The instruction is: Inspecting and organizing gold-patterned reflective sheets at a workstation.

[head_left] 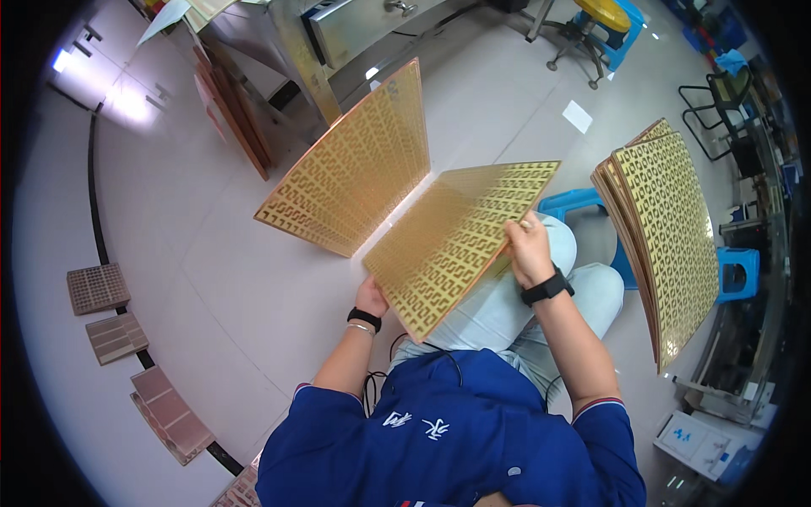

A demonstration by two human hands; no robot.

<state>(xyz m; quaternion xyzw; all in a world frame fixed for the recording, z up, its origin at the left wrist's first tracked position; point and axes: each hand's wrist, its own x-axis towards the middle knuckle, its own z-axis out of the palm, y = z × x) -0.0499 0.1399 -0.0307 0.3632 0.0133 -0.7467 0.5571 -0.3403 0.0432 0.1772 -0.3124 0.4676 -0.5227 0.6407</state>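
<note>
From where I stand, the seated person in the dark blue short-sleeved shirt (456, 431) has a rectangular, yellow-green panel with copper-coloured edges and a repeating geometric pattern (456, 245) tilted above the lap. The left hand (372, 297) meets its left edge, between the far-left corner and the corner nearest the body; its fingers are partly hidden by the panel, so I can't tell how tightly they close. The right hand (530, 247) is clasped on the opposite edge, closer to the far-right corner, with the thumb side at the patterned face. Most of the panel spreads between the two hands and beyond them, away from the torso. Just past its far side, a second patterned panel with a copper-coloured rim (355, 169) stands steeply tilted, apart from both hands; whether the two panels touch, I can't make out. To the person's right, well clear of the grip, a thick leaning stack of similar yellow-green panels (672, 241) stands near a bright blue plastic stool (737, 275).
</note>
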